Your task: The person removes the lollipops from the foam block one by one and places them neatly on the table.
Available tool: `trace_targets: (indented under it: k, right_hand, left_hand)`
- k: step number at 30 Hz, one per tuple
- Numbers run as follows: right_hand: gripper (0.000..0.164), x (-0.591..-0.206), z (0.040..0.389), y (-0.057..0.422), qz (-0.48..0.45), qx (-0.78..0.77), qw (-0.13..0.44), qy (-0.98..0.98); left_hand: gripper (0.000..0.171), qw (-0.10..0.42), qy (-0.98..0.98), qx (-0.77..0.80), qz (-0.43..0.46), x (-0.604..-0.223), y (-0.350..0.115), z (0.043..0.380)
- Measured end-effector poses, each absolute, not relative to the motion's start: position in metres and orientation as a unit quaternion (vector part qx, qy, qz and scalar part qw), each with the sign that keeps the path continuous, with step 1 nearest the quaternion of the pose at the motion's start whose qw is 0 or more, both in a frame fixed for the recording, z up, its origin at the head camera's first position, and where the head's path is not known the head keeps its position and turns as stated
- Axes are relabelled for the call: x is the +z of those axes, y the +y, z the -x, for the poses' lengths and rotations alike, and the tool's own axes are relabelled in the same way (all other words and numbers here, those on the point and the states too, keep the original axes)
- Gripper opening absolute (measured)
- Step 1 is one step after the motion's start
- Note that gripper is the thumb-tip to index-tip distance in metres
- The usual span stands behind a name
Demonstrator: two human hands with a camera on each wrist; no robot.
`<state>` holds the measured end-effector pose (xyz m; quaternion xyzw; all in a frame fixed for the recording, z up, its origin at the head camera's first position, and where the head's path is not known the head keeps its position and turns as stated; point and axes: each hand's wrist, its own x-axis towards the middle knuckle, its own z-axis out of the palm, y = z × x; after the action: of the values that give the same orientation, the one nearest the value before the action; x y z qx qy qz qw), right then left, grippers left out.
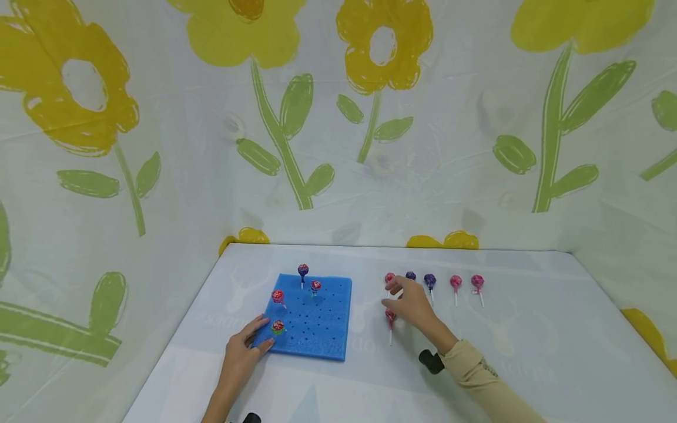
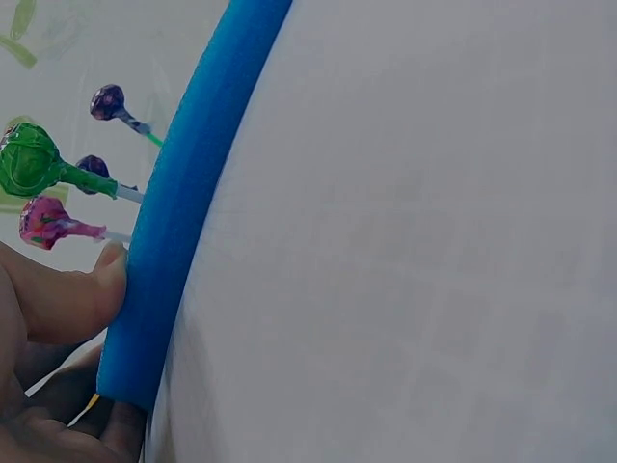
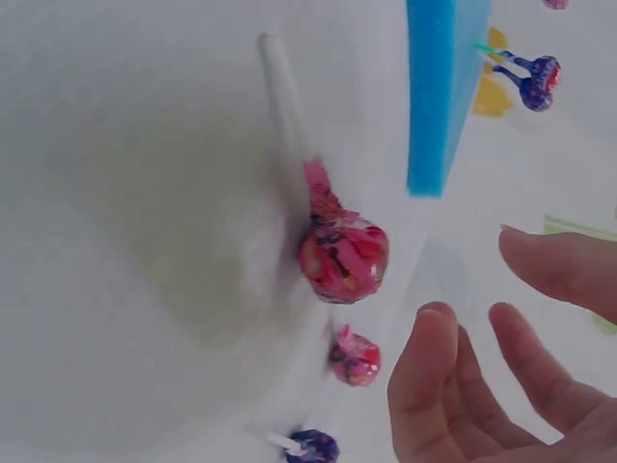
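Observation:
A blue foam board with rows of small holes lies on the table, left of centre. Several wrapped lollipops stand in it, among them a purple one at the back and a green-and-red one at the front left. My left hand grips the board's front left corner, thumb against the top face and fingers around the edge. Over the table to the right, my right hand hovers with parted, bent fingers and holds nothing. Just below it lies a pink-wrapped lollipop, its white stick toward me.
Behind and right of my right hand lies a row of lollipops, including a purple one and pink ones. A white table carries everything. Flower-printed white cloth hangs at the back and sides.

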<state>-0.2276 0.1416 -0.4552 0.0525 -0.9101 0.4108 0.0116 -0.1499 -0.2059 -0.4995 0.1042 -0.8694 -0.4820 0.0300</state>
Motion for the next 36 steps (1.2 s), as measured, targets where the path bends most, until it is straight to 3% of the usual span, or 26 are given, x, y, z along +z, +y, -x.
trace_targets:
  k: [36]
  right_hand:
    - [0.032, -0.436, 0.247, 0.069, -0.150, 0.509, -0.047, -0.846]
  left_hand:
    - [0.048, 0.030, -0.870, -0.481, -0.100, -0.503, -0.207, 0.149]
